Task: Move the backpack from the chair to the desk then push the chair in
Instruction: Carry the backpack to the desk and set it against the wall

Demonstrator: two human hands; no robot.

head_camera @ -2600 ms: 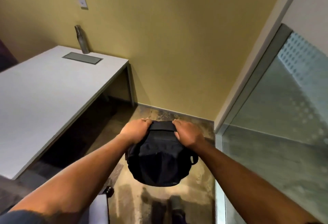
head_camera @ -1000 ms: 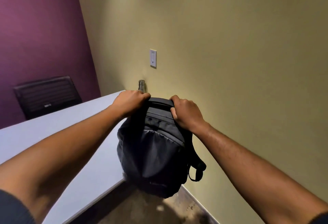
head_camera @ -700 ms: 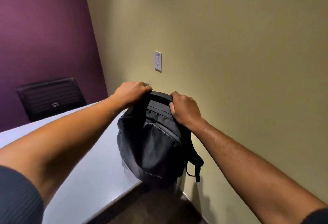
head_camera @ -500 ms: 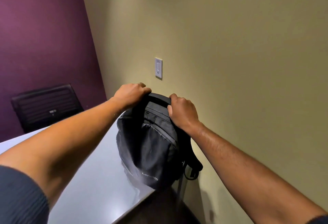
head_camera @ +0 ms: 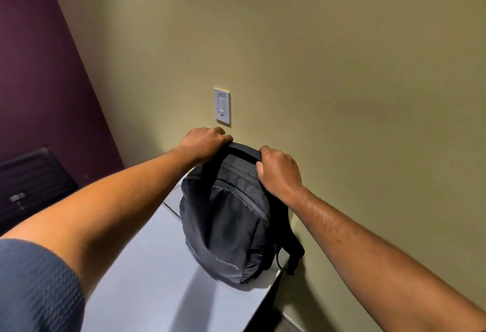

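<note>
A black backpack [head_camera: 226, 224] stands upright on the white desk [head_camera: 147, 279], near the desk's right end by the yellow wall. Its bottom rests on the desktop and a shoulder strap hangs past the desk's edge. My left hand [head_camera: 203, 142] grips the top of the backpack on its left side. My right hand [head_camera: 278, 171] grips the top on its right side. The chair that the backpack came from is out of view.
A dark chair back [head_camera: 31, 181] shows behind the desk at the left, against a purple wall. A white switch plate [head_camera: 222, 106] sits on the yellow wall just above the backpack. The desk's right edge lies right beside the backpack.
The backpack has come up from low over the floor, swung left over the desk's end, and now its bottom rests on the desktop. Both hands stay on its top.
</note>
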